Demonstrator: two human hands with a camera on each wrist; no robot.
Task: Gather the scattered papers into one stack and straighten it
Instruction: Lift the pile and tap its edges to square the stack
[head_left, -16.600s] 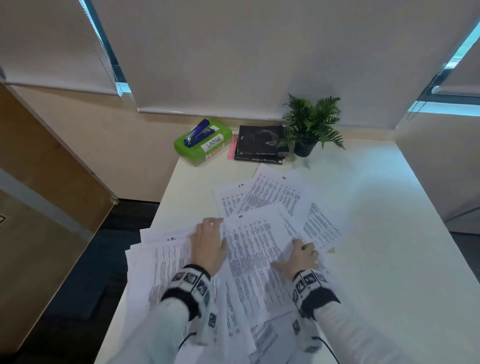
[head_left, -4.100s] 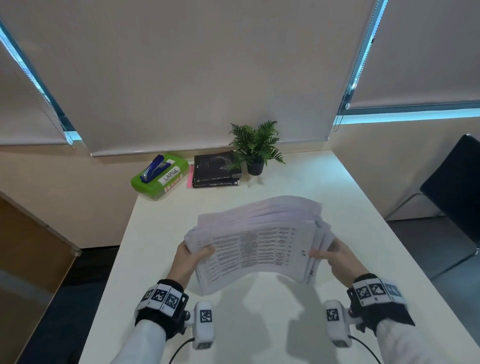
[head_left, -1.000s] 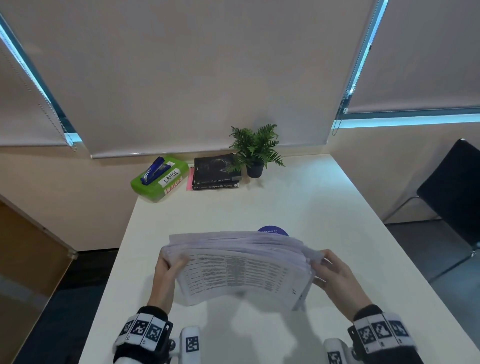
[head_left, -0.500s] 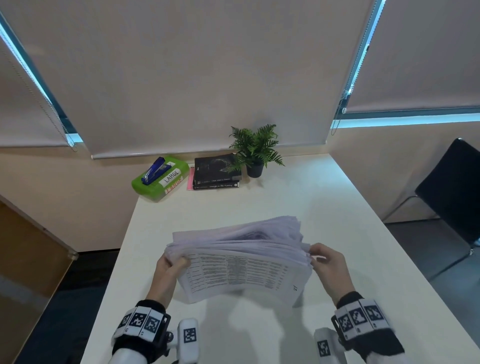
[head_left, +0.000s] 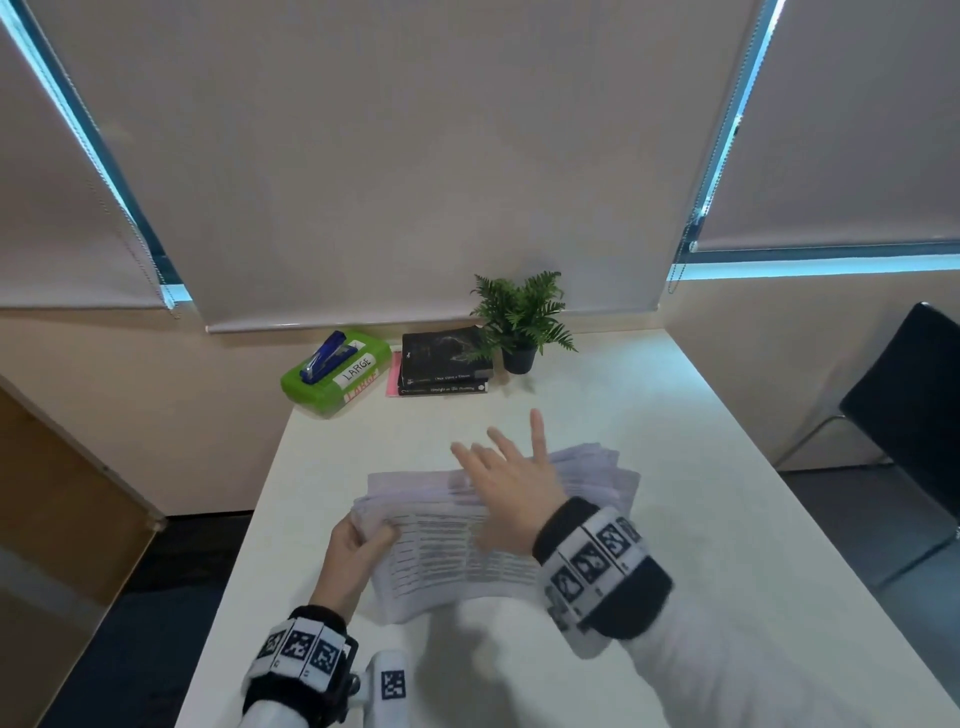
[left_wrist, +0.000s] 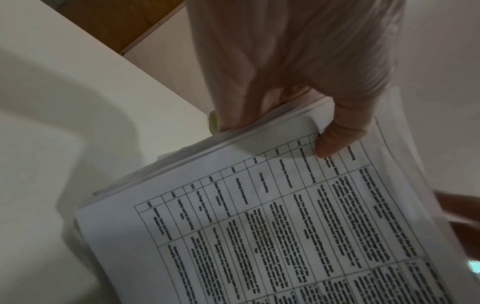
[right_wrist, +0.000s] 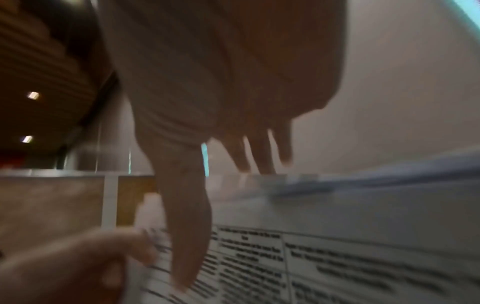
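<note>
A thick stack of printed papers (head_left: 447, 561) stands tilted on the white table (head_left: 727, 519), its printed face toward me. My left hand (head_left: 363, 540) grips the stack's upper left corner; in the left wrist view the thumb (left_wrist: 335, 139) lies on the printed face of the stack (left_wrist: 285, 226) and the fingers are behind it. My right hand (head_left: 506, 480) is flat over the top edge with fingers spread and straight. In the blurred right wrist view its fingers (right_wrist: 259, 156) reach over the stack's top edge (right_wrist: 337, 216).
At the back of the table are a green box (head_left: 337, 374) with a blue stapler (head_left: 324, 356) on it, two dark books (head_left: 444, 361) and a small potted fern (head_left: 519, 322). A dark chair (head_left: 904, 405) stands to the right. The table's left edge drops to the floor.
My right hand let go of the stack's right edge and moved left over its top, fingers spread. The left hand kept its grip on the left corner.
</note>
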